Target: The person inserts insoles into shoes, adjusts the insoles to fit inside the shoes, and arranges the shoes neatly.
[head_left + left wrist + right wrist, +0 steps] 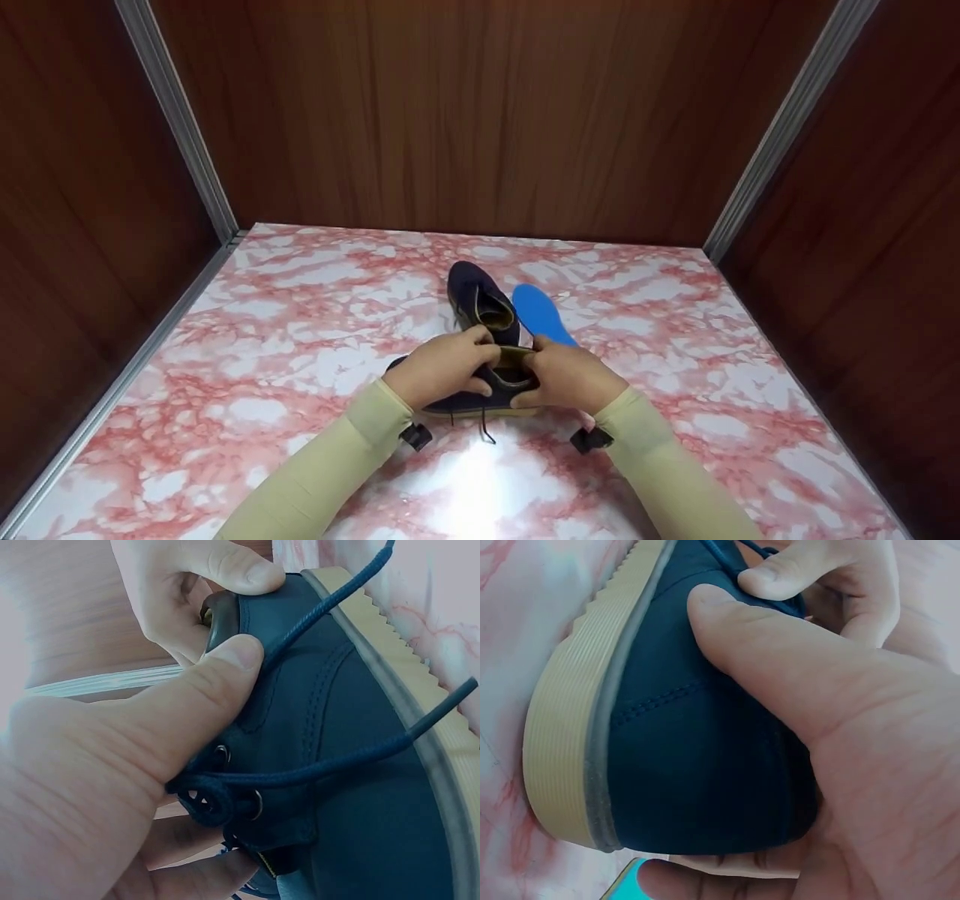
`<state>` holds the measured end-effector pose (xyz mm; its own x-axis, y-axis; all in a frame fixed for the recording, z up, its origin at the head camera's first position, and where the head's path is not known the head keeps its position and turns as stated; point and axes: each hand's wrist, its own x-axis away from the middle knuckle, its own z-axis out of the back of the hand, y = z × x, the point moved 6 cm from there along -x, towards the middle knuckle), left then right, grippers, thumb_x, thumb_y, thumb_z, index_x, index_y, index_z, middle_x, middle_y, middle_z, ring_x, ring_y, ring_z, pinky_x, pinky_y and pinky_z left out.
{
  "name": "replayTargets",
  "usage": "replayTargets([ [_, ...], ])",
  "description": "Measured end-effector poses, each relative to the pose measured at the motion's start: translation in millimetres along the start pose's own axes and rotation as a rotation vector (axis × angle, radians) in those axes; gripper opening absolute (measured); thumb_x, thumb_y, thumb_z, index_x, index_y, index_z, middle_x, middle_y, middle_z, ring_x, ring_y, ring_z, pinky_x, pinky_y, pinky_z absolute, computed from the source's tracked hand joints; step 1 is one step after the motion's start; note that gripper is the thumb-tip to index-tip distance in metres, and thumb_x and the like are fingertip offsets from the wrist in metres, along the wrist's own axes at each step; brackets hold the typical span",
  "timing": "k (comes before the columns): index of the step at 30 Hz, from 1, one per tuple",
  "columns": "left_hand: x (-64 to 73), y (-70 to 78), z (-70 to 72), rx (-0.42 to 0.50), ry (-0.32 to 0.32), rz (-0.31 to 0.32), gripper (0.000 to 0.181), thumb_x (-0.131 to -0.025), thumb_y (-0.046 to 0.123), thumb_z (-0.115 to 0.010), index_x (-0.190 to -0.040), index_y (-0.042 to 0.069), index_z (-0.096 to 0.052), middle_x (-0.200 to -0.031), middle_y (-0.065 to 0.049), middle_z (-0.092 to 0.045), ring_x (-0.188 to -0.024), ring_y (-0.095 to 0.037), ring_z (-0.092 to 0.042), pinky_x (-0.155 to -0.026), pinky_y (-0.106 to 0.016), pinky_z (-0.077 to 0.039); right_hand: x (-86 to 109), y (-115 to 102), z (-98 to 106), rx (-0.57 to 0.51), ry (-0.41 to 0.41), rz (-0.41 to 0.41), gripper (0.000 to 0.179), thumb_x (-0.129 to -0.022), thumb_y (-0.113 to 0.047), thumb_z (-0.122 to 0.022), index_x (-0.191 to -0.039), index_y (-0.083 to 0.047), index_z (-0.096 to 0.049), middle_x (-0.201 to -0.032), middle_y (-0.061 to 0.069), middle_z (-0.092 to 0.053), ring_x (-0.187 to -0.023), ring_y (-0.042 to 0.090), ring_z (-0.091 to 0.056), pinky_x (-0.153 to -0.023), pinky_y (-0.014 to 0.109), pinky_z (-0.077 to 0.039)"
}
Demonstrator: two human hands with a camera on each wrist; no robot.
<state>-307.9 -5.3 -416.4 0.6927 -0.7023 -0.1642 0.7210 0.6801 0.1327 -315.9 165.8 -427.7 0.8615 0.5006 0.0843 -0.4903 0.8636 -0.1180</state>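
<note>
Both hands are on the near shoe (480, 390), which lies on its side on the worktop (300, 360): the left hand (442, 367) curls round the laced side with its thumb pressed by the eyelets, and the right hand (570, 379) wraps the heel, thumb on the collar. It looks light, with soft upper cloth that gives and a stiffer ribbed sole (562, 742), so the collar and heel seem the sure places to hold. Just beyond stand a second shoe (480, 300) and, beside it, a blue insole (541, 313).
</note>
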Motion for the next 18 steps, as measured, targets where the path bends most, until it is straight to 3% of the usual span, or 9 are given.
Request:
replayTargets([
  [9,0.2,1.3,1.5,0.001,-0.002,0.002,0.036,-0.097,0.047,-0.080,-0.117,0.019,-0.070,-0.133,-0.005,-0.065,-0.098,-0.020,-0.073,-0.090,-0.037,-0.064,0.3,-1.5,1.0,0.002,-0.005,-0.008,0.053,-0.087,-0.061,-0.088,-0.089,-0.009,-0.077,-0.107,0.007,-0.063,-0.075,0.019,-0.058,-0.069,0.039,-0.053],
  [18,0.5,1.0,2.5,0.004,-0.001,-0.007,0.036,-0.098,0.047,-0.079,-0.118,0.018,-0.069,-0.134,-0.005,-0.064,-0.098,-0.021,-0.074,-0.090,-0.037,-0.064,1.9,-3.8,1.4,0.017,0.032,0.048,0.049,-0.089,-0.059,-0.086,-0.082,-0.012,-0.076,-0.098,0.003,-0.059,-0.070,0.016,-0.054,-0.065,0.035,-0.048],
])
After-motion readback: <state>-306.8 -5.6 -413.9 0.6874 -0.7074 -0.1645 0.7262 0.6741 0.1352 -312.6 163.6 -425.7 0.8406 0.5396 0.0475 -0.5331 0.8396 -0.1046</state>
